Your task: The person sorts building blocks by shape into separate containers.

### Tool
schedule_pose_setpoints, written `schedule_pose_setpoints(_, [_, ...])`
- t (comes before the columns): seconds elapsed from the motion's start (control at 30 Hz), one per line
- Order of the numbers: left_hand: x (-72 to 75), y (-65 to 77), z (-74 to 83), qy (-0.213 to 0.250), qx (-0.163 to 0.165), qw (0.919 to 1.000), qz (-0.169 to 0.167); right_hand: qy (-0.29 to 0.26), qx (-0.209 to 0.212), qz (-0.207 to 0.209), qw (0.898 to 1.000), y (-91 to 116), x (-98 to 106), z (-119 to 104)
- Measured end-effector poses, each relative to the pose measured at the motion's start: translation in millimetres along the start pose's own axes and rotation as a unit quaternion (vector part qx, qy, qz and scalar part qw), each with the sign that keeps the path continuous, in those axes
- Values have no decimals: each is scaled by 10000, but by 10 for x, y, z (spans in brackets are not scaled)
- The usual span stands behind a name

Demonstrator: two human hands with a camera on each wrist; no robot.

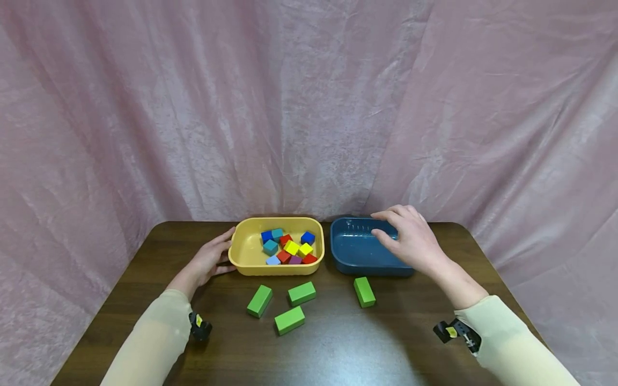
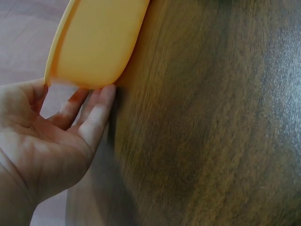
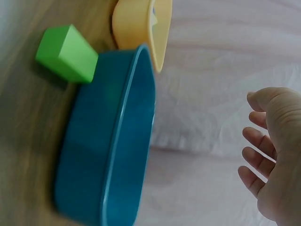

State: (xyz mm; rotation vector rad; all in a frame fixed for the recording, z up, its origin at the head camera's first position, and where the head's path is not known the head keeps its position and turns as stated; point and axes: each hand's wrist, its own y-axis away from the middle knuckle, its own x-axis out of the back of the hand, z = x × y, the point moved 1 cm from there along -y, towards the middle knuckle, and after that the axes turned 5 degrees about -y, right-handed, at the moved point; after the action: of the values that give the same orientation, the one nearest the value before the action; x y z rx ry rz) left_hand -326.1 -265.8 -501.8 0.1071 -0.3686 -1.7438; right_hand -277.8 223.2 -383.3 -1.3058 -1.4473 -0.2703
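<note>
My left hand (image 1: 211, 260) is at the left end of a yellow plastic bin (image 1: 246, 269), fingers spread along its end wall. In the left wrist view, fingertips (image 2: 109, 88) meet the wall of the bin. Small cubes (image 1: 292, 247) in red, blue, yellow, teal and purple lie inside it. My right hand (image 1: 410, 238) hangs over the right part of a dark blue bin (image 1: 372, 268), thumb and fingers apart and nothing between them. The blue bin's visible inside holds no blocks.
In front of the bins several green rectangular blocks lie on the brown wooden table (image 1: 333, 354). One green block (image 1: 364, 292) is close before the blue bin; another green block (image 1: 301, 293) is before the yellow bin. A pink curtain (image 1: 309, 107) hangs behind.
</note>
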Motion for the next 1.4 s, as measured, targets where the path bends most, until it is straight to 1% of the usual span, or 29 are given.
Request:
schedule_pose_setpoints(0.3, [7,14,15,-16,-2,10000,53,-62,-656,16,9978,167,140,368])
schedule_pose_setpoints(0.4, [5,23,25,-21,-3,10000,54,-238,-935,64,9953,213,177,508])
schedule_pose_setpoints(0.57, [2,32,34,-26,-14,10000,23,-580,-1439,184,9877,302,213,744])
schedule_pose_setpoints(0.67, [-1,30,37,-30,-9,10000,24,-691,-1648,267,9835,352,208,867])
schedule_pose_setpoints(0.8, [-5,24,43,-43,21,10000,65,-751,-1822,313,9799,407,164,1003])
schedule_pose_setpoints(0.93, [-16,23,44,-84,33,9999,104,-819,-2003,211,9761,454,83,1122])
schedule_pose_setpoints(1.0, [-24,23,41,-108,40,9999,121,-950,-2168,82,9716,481,38,1171])
schedule_pose_setpoints(1.1, [-35,25,35,-119,70,9998,136,-1304,-2485,-115,9597,512,-24,1227])
schedule_pose_setpoints(1.2, [-47,35,36,-124,83,9997,174,-1750,-2828,-320,9425,533,-66,1273])
schedule_pose_setpoints(1.3, [-55,43,38,-131,66,9997,181,-2348,-3164,-538,9175,558,-124,1379])
schedule_pose_setpoints(1.4, [-59,43,37,-132,48,9997,175,-3008,-3467,-710,8856,583,-186,1486])
